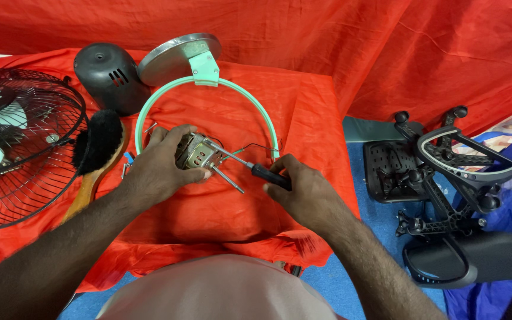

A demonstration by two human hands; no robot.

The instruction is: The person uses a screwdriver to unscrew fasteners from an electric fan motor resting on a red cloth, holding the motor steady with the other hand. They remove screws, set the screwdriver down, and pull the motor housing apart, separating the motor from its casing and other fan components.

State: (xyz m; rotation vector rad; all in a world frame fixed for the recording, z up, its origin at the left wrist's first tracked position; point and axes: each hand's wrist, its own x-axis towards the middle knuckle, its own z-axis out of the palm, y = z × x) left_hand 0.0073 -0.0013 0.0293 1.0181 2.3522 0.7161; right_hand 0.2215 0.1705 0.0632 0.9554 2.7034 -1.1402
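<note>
L hand (pixel 160 172) grip clamps fan motor (pixel 195 152); R hand (pixel 304 191) grip pinches screwdriver (pixel 245 164), tip touching motor just right of L grip.

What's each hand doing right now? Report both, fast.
Left hand: closed around the fan motor, holding it on the red cloth.
Right hand: closed on the screwdriver, tip at the motor.
</note>
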